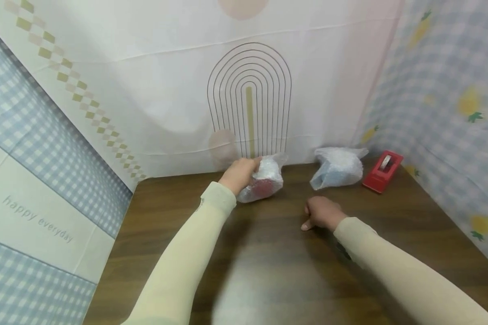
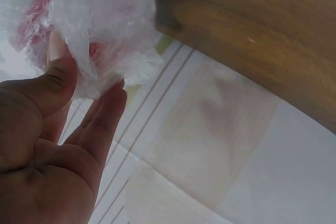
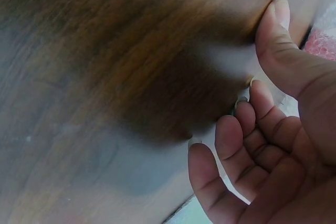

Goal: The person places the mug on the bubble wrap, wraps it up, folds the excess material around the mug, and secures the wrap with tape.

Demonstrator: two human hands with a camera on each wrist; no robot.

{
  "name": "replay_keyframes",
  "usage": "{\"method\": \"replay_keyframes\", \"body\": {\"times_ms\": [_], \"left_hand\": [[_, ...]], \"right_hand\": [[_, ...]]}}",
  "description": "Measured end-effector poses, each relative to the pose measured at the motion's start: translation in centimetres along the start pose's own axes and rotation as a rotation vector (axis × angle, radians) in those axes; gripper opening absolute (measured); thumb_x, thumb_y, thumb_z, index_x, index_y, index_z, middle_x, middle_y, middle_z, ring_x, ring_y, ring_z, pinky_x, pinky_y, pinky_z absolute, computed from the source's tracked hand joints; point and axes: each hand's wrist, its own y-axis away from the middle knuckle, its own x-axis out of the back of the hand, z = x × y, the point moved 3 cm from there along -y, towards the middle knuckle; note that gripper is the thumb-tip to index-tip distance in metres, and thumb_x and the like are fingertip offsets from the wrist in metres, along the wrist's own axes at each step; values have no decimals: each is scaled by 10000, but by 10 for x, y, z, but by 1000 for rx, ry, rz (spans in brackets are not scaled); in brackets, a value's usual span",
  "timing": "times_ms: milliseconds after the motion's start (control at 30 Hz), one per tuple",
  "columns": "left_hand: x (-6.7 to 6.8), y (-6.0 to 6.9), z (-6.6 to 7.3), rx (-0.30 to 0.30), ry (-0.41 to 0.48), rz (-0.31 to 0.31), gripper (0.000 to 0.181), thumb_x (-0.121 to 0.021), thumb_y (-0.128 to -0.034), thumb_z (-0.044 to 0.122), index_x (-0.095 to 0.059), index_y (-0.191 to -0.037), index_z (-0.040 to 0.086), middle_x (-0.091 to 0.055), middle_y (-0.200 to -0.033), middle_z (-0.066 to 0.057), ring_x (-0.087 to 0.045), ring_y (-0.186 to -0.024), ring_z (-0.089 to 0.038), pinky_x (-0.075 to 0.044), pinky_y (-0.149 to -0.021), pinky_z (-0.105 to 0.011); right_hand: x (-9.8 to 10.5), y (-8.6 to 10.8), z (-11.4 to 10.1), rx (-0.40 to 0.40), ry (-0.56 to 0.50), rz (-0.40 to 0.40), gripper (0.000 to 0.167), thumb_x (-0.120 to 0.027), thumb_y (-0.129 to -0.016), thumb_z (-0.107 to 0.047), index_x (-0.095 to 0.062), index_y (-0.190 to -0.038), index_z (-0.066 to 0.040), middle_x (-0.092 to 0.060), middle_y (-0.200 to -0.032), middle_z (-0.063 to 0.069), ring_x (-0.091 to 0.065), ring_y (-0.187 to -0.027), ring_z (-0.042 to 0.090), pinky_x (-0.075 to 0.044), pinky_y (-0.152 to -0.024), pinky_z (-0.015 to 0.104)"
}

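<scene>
A bubble-wrapped bundle (image 1: pixel 264 183) with something red showing through sits near the back edge of the table. My left hand (image 1: pixel 240 175) grips its left side; in the left wrist view the thumb and fingers of that hand (image 2: pixel 58 140) pinch the crinkled clear wrap (image 2: pixel 110 30). What the wrap encloses cannot be made out. To the right, my right hand (image 1: pixel 323 212) is low over the table, its fingers loosely curled. The right wrist view shows that hand (image 3: pixel 273 145) holding nothing, close to the wood surface.
A second bubble-wrapped bundle (image 1: pixel 337 168), bluish inside, lies at the back right. Beside it is a red tape dispenser (image 1: pixel 383 171). The brown wooden table (image 1: pixel 166 225) meets a patterned cloth backdrop (image 1: pixel 166 113), with checked cloth (image 1: pixel 439 113) on the right.
</scene>
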Motion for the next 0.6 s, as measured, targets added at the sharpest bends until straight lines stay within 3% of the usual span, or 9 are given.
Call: {"method": "replay_keyframes", "body": {"times_ms": [33, 67, 133, 233, 267, 300, 367, 467, 600], "left_hand": [[-1, 0, -3, -6, -6, 7, 227, -856, -910, -73, -739, -1066, 45, -712, -1583, -136, -799, -1137, -313, -666, -1003, -407], [-13, -11, -19, -25, 4, 21, 228, -875, -907, -43, -744, -1061, 63, -741, -1545, -126, -802, -1138, -306, -670, -1000, -400], [-25, -21, -31, -33, -1, 14, 306, -895, -907, -22, -774, -1165, 89, -776, -1489, -111, -802, -1134, -289, -669, -1015, -399], [-53, -39, -55, -92, -57, 87, 315, -929, -892, 51, -769, -1140, 162, -768, -1517, -46, -784, -1034, -225, -654, -909, -458], [-59, -43, -59, -92, -68, 84, 319, -928, -906, 62, -762, -1159, 164, -748, -1551, -23, -787, -1044, -234, -652, -910, -468], [-52, -35, -48, -85, -87, 76, 333, -922, -918, 55, -753, -1189, 148, -711, -1602, -29, -794, -1077, -258, -653, -925, -495], [-46, -25, -40, -80, -94, 88, 287, -897, -952, 68, -734, -1179, 135, -608, -1710, -22, -803, -1182, -299, -662, -958, -513], [-24, 2, -21, 9, -73, 60, 431, -833, -1032, 118, -687, -1437, 126, -552, -1759, -47, -708, -1447, -343, -622, -1174, -492], [-20, 28, -28, 126, -54, 107, 691, -813, -1053, 391, -545, -1662, 206, -535, -1776, -61, -557, -1614, -375, -531, -1275, -613]], "right_hand": [[1, 2, -4, 3, 2, 5, 609, -1062, -630, -653, -658, -846, -251, -687, -894, -38, -638, -818, 208, -504, -620, 420], [5, 7, -11, 7, 2, 3, 597, -1066, -653, -624, -659, -856, -238, -687, -899, -26, -638, -820, 215, -508, -622, 425], [13, 17, -24, 14, 12, 12, 576, -1072, -685, -568, -652, -870, -220, -675, -901, -13, -626, -815, 222, -507, -622, 433], [32, 36, -46, 32, 6, 25, 553, -1082, -727, -457, -655, -916, -162, -661, -943, 45, -625, -841, 258, -534, -654, 458], [39, 42, -53, 40, 4, 33, 551, -1083, -733, -431, -667, -951, -142, -666, -976, 66, -641, -871, 273, -557, -681, 475], [42, 46, -57, 47, 7, 46, 553, -1081, -739, -415, -681, -991, -127, -676, -1018, 80, -663, -909, 284, -582, -711, 495], [48, 54, -63, 62, -4, 65, 568, -1062, -777, -389, -710, -1100, -81, -698, -1131, 131, -705, -1016, 333, -626, -801, 553], [48, 60, -64, 81, -14, 116, 598, -974, -894, -411, -727, -1277, -24, -717, -1325, 212, -727, -1216, 423, -642, -966, 640], [42, 59, -62, 75, -45, 196, 645, -806, -1032, -444, -683, -1441, 40, -650, -1557, 292, -645, -1435, 519, -581, -1137, 698]]}}
